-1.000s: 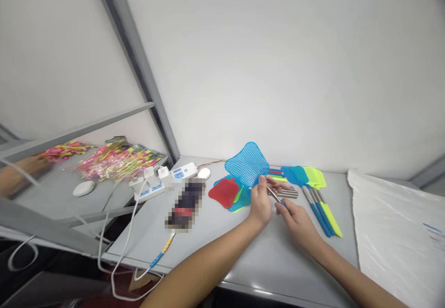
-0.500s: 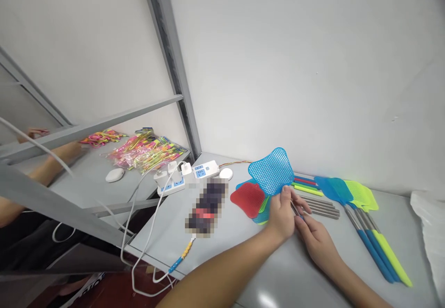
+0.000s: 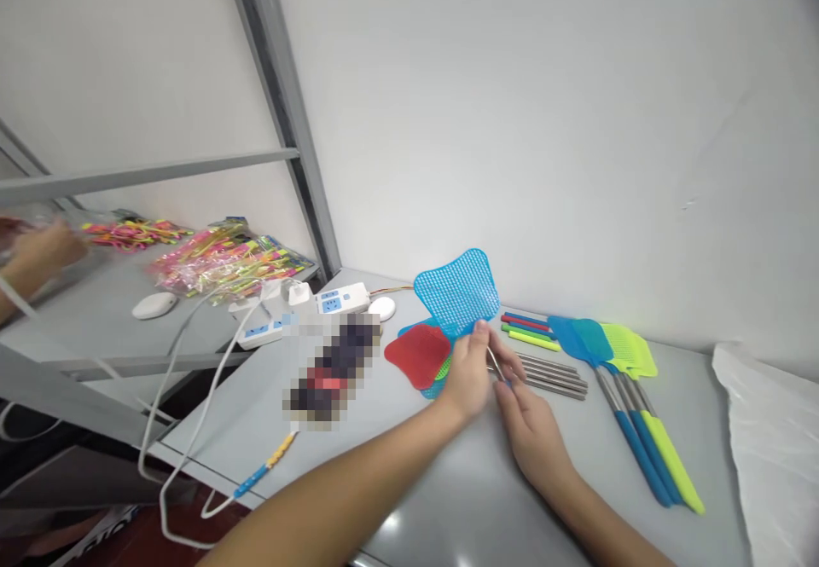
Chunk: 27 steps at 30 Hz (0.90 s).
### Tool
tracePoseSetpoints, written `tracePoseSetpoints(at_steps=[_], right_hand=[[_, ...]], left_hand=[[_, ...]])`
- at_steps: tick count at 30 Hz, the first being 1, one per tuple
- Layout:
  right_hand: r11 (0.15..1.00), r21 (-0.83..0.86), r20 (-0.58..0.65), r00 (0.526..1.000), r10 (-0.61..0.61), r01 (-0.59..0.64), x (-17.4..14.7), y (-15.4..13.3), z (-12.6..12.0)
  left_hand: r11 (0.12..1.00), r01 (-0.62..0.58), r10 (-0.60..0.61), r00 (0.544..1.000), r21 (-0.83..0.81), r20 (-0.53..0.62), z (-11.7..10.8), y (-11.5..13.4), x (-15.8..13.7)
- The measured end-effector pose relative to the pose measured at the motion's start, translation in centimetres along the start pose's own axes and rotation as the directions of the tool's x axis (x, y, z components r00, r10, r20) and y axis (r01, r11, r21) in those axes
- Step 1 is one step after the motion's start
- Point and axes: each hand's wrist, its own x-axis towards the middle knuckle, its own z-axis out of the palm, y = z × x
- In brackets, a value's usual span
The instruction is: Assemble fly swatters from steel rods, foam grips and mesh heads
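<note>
My left hand [image 3: 470, 373] is closed around the neck of a blue fly swatter head [image 3: 456, 291], whose mesh stands up above my thumb. A thin metal rod [image 3: 495, 364] runs from there toward my right hand [image 3: 536, 432], which pinches its lower end. A bit of blue shows at my right fingertips; the rest is hidden by the fingers. Just left of my left hand lie loose swatter heads, a red one [image 3: 419, 355] on top. Metal rods [image 3: 554, 377] lie side by side behind my right hand.
Coloured handle tubes [image 3: 530, 332] lie near the wall. Fly swatters with rods and handles [image 3: 640, 431] lie at right, beside white plastic sheeting [image 3: 768, 439]. Left are a blurred-out phone-like device [image 3: 333, 371], power strips [image 3: 342, 298], cables, and another person's hand [image 3: 48, 247] near bagged colourful items [image 3: 223, 260].
The view has shifted, so the table things sit further left. Both my hands keep their hold on the blue swatter and rod. The other person's hand has moved left.
</note>
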Motion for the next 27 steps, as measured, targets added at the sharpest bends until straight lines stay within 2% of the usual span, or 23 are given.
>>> tracePoseSetpoints(at_steps=[2,7,11,14,17,20,21,23,25,27], right_hand=[[1.000,0.020,0.027,0.999,0.018,-0.018,0.3,-0.2,0.3],[0.999,0.051,0.076,0.997,0.003,-0.007,0.7,-0.9,0.3],[0.995,0.099,0.079,0.997,-0.018,0.010,0.6,-1.2,-0.1],[0.992,0.125,0.014,1.000,-0.018,0.016,0.3,-1.3,-0.2],[0.991,0.126,-0.117,0.993,-0.030,0.045,0.3,-1.2,-0.9],[0.997,-0.004,-0.211,0.974,-0.079,0.080,1.0,-1.1,-2.8],[0.993,-0.095,-0.211,0.973,-0.091,0.073,1.3,-1.1,-3.8],[0.942,-0.336,-0.216,0.973,-0.082,0.005,1.9,-1.1,-5.8],[0.776,-0.620,-0.193,0.981,-0.005,-0.118,2.3,-1.2,-7.7],[0.589,-0.781,-0.193,0.977,0.088,-0.207,2.2,-1.2,-8.9]], left_hand=[[1.000,-0.001,0.001,1.000,-0.020,-0.019,-0.3,0.0,0.4],[0.999,0.001,-0.009,0.989,-0.051,-0.149,-0.9,-0.8,1.1],[0.998,-0.008,-0.003,0.982,-0.062,-0.188,-1.2,-1.7,1.5],[0.997,-0.037,0.025,0.984,-0.061,-0.176,-0.9,-2.0,1.3],[0.997,-0.077,0.077,0.987,0.002,-0.140,-0.5,-2.2,0.7],[0.962,-0.122,0.139,0.989,0.244,-0.052,-0.3,-2.3,-0.1],[0.913,-0.165,0.173,0.985,0.372,0.014,-0.2,-2.3,-0.3],[0.735,-0.313,0.208,0.949,0.602,0.239,-0.1,-2.1,-0.6],[0.518,-0.464,0.145,0.875,0.719,0.461,0.1,-2.1,-0.9],[0.337,-0.551,0.039,0.818,0.763,0.574,0.2,-2.5,-1.1]])
